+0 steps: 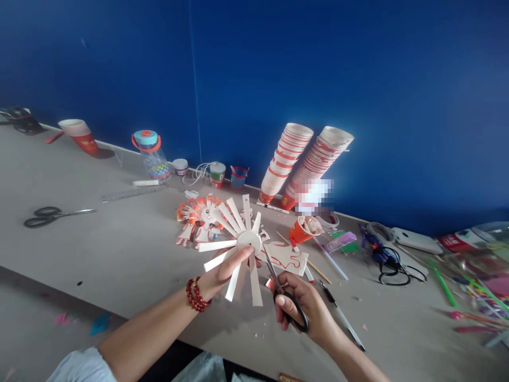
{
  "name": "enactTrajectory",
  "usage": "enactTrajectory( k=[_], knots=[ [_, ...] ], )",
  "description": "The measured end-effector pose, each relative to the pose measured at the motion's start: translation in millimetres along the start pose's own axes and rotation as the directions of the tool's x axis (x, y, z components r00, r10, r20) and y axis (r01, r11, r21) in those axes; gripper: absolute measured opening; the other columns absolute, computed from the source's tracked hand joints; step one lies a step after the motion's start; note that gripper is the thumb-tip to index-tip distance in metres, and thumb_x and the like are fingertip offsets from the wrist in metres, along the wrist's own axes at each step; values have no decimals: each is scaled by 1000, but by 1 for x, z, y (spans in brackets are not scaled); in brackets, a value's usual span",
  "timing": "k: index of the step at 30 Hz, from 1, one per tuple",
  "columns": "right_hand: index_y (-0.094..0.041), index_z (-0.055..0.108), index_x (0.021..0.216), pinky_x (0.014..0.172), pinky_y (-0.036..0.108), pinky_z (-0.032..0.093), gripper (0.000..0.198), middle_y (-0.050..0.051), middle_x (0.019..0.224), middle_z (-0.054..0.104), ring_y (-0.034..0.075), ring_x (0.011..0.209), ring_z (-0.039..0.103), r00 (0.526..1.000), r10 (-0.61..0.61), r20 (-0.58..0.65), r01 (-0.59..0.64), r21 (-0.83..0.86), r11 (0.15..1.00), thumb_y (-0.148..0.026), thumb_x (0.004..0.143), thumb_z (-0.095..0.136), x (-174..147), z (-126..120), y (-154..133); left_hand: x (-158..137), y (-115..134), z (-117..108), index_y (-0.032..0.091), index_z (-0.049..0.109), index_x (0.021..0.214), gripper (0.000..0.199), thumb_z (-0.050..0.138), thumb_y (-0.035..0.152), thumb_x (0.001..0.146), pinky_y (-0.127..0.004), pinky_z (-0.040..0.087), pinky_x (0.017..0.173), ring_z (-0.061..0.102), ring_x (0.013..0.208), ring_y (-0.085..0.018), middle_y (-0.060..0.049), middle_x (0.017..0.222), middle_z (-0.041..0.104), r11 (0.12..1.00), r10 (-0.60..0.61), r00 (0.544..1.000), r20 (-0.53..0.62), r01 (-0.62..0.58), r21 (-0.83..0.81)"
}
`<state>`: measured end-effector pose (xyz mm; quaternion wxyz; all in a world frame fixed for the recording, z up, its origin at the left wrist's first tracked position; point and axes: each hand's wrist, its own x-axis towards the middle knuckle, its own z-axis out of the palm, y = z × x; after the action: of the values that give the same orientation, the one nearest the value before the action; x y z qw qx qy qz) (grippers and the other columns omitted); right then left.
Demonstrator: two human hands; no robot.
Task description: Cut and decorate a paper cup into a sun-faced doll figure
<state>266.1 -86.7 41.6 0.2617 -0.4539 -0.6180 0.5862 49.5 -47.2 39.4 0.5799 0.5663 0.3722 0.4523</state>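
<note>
My left hand (228,268), with a red bead bracelet at the wrist, pinches a cut paper cup (249,240) by its round base. White strips fan out from that base on most sides. In my right hand (300,302) is a pair of black-handled scissors (276,276), its blades pointing up beside the right edge of the cup's base. A sheet with red-outlined shapes (286,257) lies on the table just behind the blades. Paper figures in red and white (202,233) lie partly behind the strips.
Two tall stacks of paper cups (287,159) lean near the blue wall. An orange cup (304,229) holds scraps. Another pair of scissors (50,213) lies at left, a pen (342,315) at right. A glue gun (377,246) with its cord and colourful sticks (443,284) occupy the right side.
</note>
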Motion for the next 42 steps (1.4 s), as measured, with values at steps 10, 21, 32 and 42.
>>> enactTrajectory(
  k=[10,21,32,42],
  knots=[
    [-19,48,84,38,19,39,50,-2,51,58,10,37,49,996,-54,-69,56,23,998,-68,80,59,-3,5,14,-2,-8,-1,18,65,79,37,44,44,96,-29,51,78,64,84,-20,-4,84,69,981,-161,986,50,165,-103],
    [-20,52,84,37,22,39,55,-5,53,48,10,38,45,986,-59,-154,53,-41,998,-72,74,62,3,6,36,-2,1,2,20,68,77,39,48,49,94,-32,52,74,65,74,-21,-4,74,70,975,-187,982,26,189,-116],
    [-20,48,89,43,23,46,56,-7,55,52,12,45,53,983,86,-161,-102,-94,990,-62,66,77,-3,7,20,2,-19,2,20,66,84,26,54,41,91,-37,49,85,63,89,-26,-5,87,69,997,-18,997,-69,23,75],
    [-20,42,91,34,12,33,38,1,63,67,10,47,61,938,289,192,-281,-67,957,-56,90,54,-39,-15,-23,2,-12,4,21,64,85,22,57,41,90,-36,51,82,63,86,-24,-5,87,67,996,55,997,-55,-51,75]
  ],
)
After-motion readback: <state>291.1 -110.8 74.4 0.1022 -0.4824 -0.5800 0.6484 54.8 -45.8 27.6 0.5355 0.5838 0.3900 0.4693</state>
